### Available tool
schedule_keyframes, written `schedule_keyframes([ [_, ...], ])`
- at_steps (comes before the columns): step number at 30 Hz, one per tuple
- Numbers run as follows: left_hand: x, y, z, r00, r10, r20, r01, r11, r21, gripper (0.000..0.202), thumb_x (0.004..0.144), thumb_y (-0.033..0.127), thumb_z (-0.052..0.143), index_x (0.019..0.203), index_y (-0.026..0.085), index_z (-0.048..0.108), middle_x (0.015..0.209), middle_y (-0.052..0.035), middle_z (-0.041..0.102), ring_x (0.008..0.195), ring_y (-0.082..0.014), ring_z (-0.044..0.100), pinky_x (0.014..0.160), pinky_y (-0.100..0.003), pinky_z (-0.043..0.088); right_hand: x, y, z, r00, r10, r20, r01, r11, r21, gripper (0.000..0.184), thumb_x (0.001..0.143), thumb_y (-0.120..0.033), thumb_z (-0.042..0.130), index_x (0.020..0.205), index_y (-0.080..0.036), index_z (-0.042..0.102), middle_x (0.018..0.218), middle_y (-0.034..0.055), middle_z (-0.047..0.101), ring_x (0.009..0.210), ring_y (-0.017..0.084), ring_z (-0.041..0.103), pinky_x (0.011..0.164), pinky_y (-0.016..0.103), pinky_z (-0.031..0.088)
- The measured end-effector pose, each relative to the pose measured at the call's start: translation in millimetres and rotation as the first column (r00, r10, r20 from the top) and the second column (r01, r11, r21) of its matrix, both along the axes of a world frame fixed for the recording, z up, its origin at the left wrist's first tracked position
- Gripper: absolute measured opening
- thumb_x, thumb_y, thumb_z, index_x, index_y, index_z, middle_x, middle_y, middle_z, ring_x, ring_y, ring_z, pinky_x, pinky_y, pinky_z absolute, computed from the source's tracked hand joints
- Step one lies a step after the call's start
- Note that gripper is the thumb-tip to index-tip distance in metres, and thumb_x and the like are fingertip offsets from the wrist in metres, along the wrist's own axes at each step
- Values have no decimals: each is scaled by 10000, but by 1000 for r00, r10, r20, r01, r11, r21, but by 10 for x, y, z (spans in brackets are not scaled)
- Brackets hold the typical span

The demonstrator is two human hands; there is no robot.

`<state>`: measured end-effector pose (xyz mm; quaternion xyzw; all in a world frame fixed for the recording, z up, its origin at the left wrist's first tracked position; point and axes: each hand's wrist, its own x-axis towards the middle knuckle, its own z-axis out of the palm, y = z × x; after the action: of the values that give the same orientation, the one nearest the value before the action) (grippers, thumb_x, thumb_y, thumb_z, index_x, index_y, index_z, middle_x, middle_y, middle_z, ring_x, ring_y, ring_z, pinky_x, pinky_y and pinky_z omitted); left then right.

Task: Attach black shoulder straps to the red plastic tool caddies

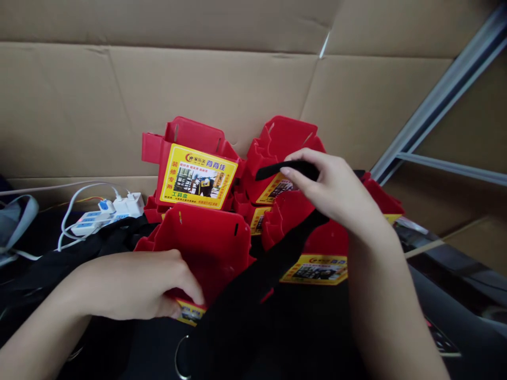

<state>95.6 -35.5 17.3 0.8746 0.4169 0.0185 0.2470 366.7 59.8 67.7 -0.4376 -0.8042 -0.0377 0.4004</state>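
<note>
My left hand (170, 279) grips the near rim of a red plastic tool box (206, 237), fingers and thumb closed over its edge by a yellow label. The box tilts so that its inside faces me. My right hand (320, 184) pinches the end of a wide black strap (277, 258), raised above the other boxes. From there the strap slants down to the left across the held box's right side. Its lower part merges with dark cloth, and a metal ring (180, 359) shows near the bottom edge.
Several more red boxes with yellow labels stand behind, among them a left box (202, 177) and a right box (287, 137). White power strips (106, 216) with plugged cables lie left. A cardboard wall (198, 89) closes the back; a metal frame (443, 100) slants at right.
</note>
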Motion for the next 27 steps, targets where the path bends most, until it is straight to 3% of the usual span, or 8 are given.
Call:
schedule_keyframes([
  [4,-37,-52,142,996,-78,-50,70,985,-158,478,703,93,670,1081,387,646,1075,101,686,1003,-148,623,857,-190,457,-212,-15,-137,990,86,113,-81,995,-54,113,827,-293,573,843,-185,599,855,45,667,766,188,597,687,302,424],
  [6,-89,-60,219,998,-60,-5,60,994,-88,471,745,143,659,1136,401,618,1137,97,665,1046,-146,608,901,-195,446,-337,-14,-235,977,145,159,-126,984,-128,105,840,-273,560,876,-183,599,831,34,668,729,173,595,664,285,421],
  [8,-182,-38,271,998,35,53,-40,995,95,362,804,240,621,1133,391,621,1160,83,657,1050,-151,609,892,-206,459,-444,-4,-326,963,214,163,-180,963,-199,133,849,-241,549,954,-191,613,899,32,689,772,172,615,696,283,436],
  [10,-294,18,291,978,181,105,-205,930,306,276,829,338,584,1099,353,637,1130,55,670,992,-170,631,840,-241,488,-517,14,-387,955,264,137,-227,944,-242,191,854,-213,540,1022,-201,629,1012,37,694,876,178,631,776,288,447],
  [13,-419,138,274,903,409,130,-418,765,490,267,831,418,544,1036,288,655,1041,10,698,821,-197,660,701,-293,510,-542,37,-400,940,318,128,-267,913,-309,208,868,-191,507,1011,-195,657,1047,41,693,920,169,635,812,275,448],
  [16,-428,233,227,866,490,101,-458,693,556,290,823,435,537,1017,264,668,982,-10,716,716,-202,662,638,-307,503,-460,47,-337,921,346,177,-257,885,-388,201,859,-166,489,951,-189,666,951,26,705,785,139,639,725,249,454],
  [22,-225,259,129,918,374,130,-375,717,588,276,827,346,553,1064,248,655,1052,-29,702,868,-220,661,815,-360,501,-176,47,-169,884,358,299,-209,877,-433,191,813,-139,489,849,-194,667,796,-4,686,654,109,601,636,233,435],
  [27,-100,273,83,933,320,167,-356,746,562,245,847,346,539,1039,237,646,1073,-27,694,927,-219,647,847,-365,491,-206,29,-168,837,492,238,-261,742,-617,181,839,-169,470,862,-187,649,750,6,661,624,107,607,602,225,483],
])
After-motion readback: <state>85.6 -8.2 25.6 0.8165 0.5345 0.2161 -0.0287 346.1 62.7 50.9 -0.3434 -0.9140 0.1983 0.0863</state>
